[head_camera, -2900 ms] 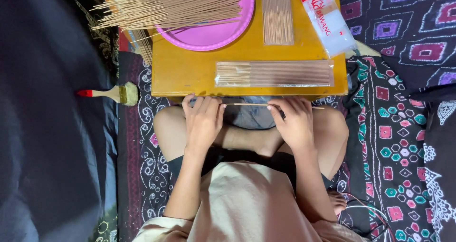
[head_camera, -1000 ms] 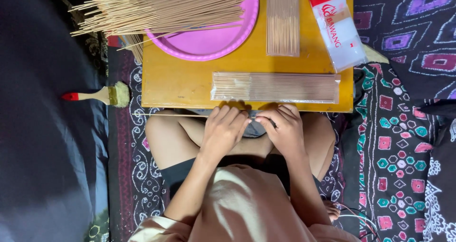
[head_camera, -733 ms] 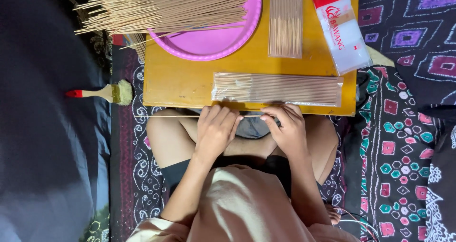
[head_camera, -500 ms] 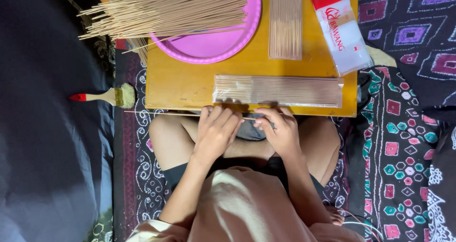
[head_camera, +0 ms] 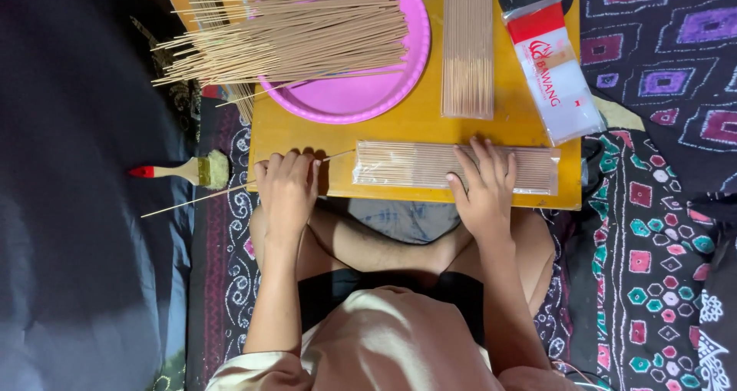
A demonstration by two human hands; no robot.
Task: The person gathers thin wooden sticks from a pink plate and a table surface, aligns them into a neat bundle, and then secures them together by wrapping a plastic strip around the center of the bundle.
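Both hands have risen onto the yellow board (head_camera: 414,122): left hand (head_camera: 286,191) curled around one thin stick (head_camera: 196,200) pointing toward eight o'clock, right hand (head_camera: 484,187) spread flat on the clear stick packet (head_camera: 407,164).

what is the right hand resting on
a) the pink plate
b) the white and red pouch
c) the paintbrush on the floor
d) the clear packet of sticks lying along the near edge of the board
d: the right hand lies flat with its fingers spread on the clear packet of sticks, while the left hand holds a single thin stick.
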